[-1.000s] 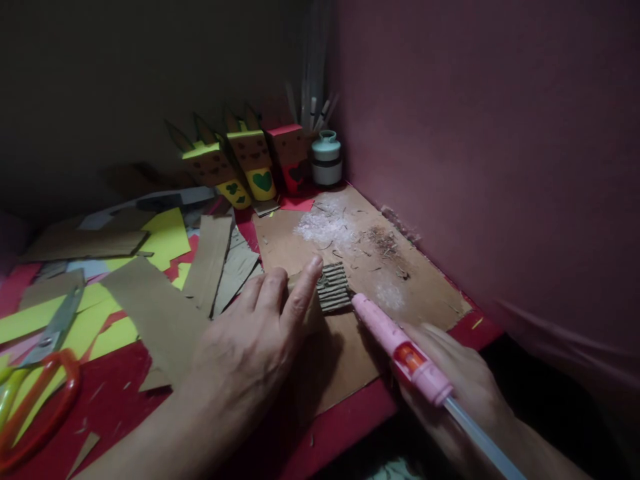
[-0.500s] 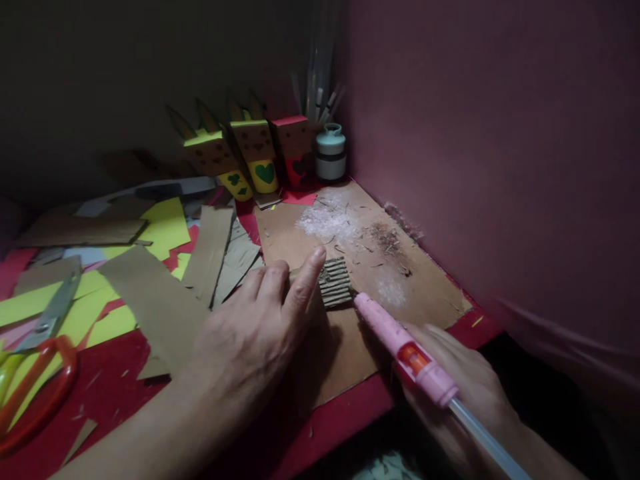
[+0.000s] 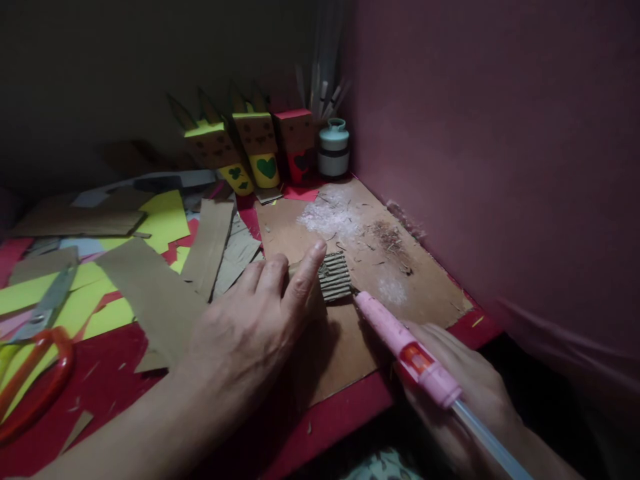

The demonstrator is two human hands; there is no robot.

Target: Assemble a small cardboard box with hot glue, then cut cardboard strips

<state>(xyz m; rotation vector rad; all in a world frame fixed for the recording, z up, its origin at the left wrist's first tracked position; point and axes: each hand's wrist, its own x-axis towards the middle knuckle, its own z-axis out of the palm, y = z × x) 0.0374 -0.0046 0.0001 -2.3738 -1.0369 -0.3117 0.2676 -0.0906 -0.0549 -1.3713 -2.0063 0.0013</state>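
Observation:
My left hand (image 3: pixel 255 320) is closed around a brown cardboard piece, with the index finger stretched along it; much of the piece is hidden under the palm. A ridged corrugated cardboard patch (image 3: pixel 336 277) shows just beyond that index finger. In my right hand (image 3: pixel 465 380) is a pink hot glue gun (image 3: pixel 400 340), with a clear glue stick (image 3: pixel 487 437) running out of its back end. The gun's nozzle points at the lower right corner of the ridged patch, at or very near its edge. Beneath both lies a brown board (image 3: pixel 420 287).
Red-handled scissors (image 3: pixel 47 333) lie at the left among yellow paper (image 3: pixel 163 217) and cardboard scraps (image 3: pixel 150 293). Several box-headed paper figures (image 3: pixel 263 150) and a pale green jar (image 3: pixel 333 148) stand at the back. A pink wall (image 3: pixel 490 147) borders the right side.
The view has shifted slightly, so the scissors and scraps sit a little farther left and higher. Both hands and the glue gun keep nearly the same pose over the cardboard.

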